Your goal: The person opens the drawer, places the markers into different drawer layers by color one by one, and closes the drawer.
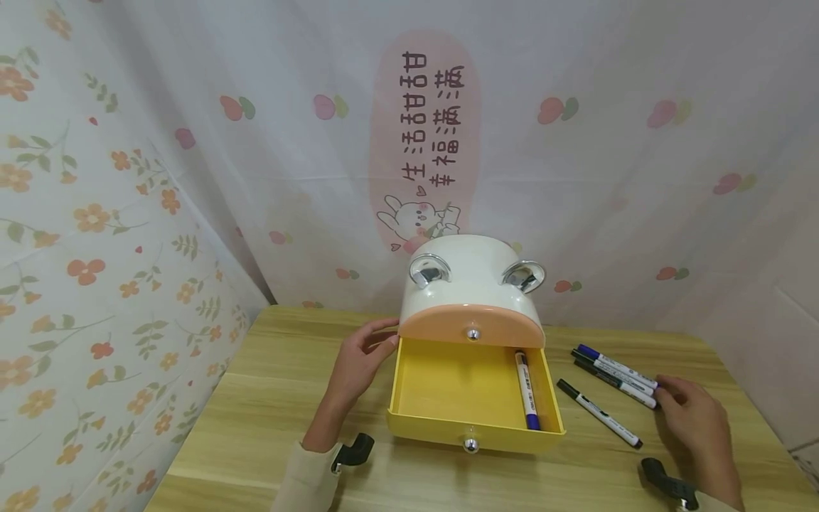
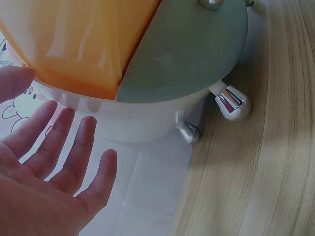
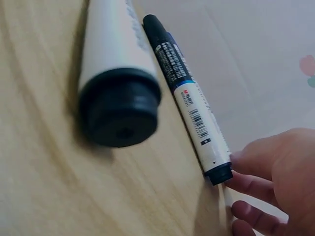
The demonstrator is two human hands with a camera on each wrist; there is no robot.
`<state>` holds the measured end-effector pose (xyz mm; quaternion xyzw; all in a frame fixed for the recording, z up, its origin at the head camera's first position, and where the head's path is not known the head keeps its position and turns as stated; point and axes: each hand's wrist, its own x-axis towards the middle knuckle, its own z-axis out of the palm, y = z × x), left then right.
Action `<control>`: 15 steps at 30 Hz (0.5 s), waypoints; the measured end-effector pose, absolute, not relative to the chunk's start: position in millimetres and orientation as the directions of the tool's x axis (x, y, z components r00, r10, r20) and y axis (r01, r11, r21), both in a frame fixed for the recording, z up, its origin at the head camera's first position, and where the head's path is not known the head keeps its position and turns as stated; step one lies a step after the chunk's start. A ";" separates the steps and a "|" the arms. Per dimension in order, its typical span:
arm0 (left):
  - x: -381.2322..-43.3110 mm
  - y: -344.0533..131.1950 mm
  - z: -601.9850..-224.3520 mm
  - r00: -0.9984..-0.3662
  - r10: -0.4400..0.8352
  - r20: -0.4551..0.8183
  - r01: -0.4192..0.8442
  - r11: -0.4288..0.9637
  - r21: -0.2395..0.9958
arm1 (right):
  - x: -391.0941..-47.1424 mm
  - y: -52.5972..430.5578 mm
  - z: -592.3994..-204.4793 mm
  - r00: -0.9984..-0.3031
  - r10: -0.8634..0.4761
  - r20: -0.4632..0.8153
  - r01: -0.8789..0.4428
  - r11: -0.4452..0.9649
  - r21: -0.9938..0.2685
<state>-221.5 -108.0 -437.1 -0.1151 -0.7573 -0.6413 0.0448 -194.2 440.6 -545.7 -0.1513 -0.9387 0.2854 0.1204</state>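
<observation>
A white drawer box (image 1: 467,281) with two silver ears stands at the table's back, its yellow lower drawer (image 1: 441,431) pulled out. One blue-ended marker (image 1: 526,391) lies inside, along the drawer's right wall. My left hand (image 1: 355,366) is at the box's left side, fingers spread and loosely bent in the left wrist view. To the right of the box, several markers lie together, including a black-capped marker (image 3: 197,113). My right hand (image 1: 697,416) is at their far-right ends, thumb and fingertips beside them; whether they touch is unclear. A separate black-capped marker (image 1: 600,414) lies nearer the drawer.
The wooden table (image 1: 256,419) meets a printed curtain (image 1: 307,213) behind and a floral curtain (image 1: 96,284) on the left. The peach upper drawer (image 1: 441,324) is closed, with a silver knob (image 1: 473,334). Black camera mounts (image 1: 353,451) sit on both wrists.
</observation>
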 end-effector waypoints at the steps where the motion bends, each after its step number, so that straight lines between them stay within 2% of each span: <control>1: -221.7 -107.5 -437.0 -0.969 0.120 0.216 0.232 0.151 0.961 | -193.6 441.9 -546.2 -0.929 0.345 0.134 0.210 0.789 -0.577; 5: -221.7 -105.9 -436.4 -0.970 0.121 0.213 0.231 0.161 0.960 | -193.8 448.6 -546.0 -0.944 0.313 0.106 0.195 0.786 -0.587; 9: -221.0 -105.9 -437.3 -0.973 0.107 0.204 0.220 0.167 0.961 | -200.0 457.2 -542.0 -0.958 0.288 0.003 0.223 0.751 -0.621; 13: -220.6 -106.1 -438.4 -0.975 0.099 0.199 0.214 0.165 0.963 | -209.0 463.2 -539.0 -0.936 0.319 -0.149 0.333 0.665 -0.669; 15: -220.4 -105.9 -437.7 -0.975 0.100 0.198 0.212 0.165 0.963 | -212.2 465.0 -538.2 -0.930 0.322 -0.180 0.355 0.651 -0.671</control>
